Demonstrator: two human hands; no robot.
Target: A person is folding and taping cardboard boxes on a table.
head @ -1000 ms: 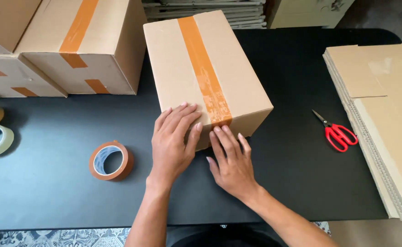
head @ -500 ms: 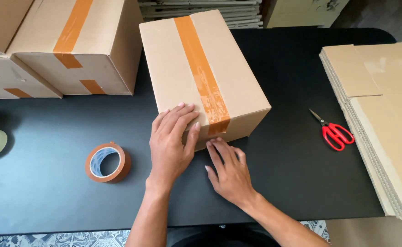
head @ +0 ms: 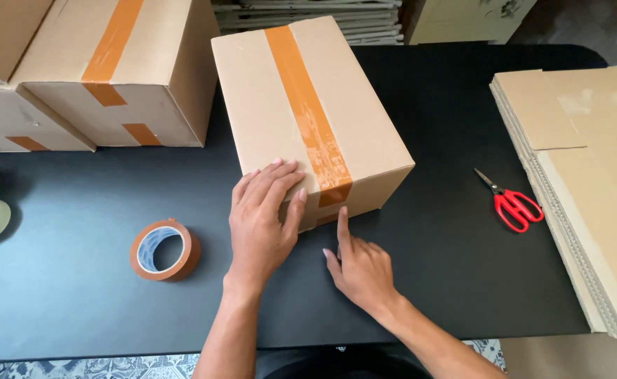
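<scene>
At frame center, cardboard box (head: 301,119) is taped; left hand (head: 263,217) flat, right hand (head: 357,263) pressing tape end (head: 331,210) with 1 finger.

- Box (head: 301,105) stands mid-table (head: 427,295).
- Left hand (head: 263,217) rests on its near edge; right hand (head: 357,267) just before it.
- Tape roll (head: 164,249) lies left.
- Scissors (head: 512,203) lie right, beside the cardboard stack (head: 589,175).
- More boxes (head: 91,77) stand behind left.
</scene>
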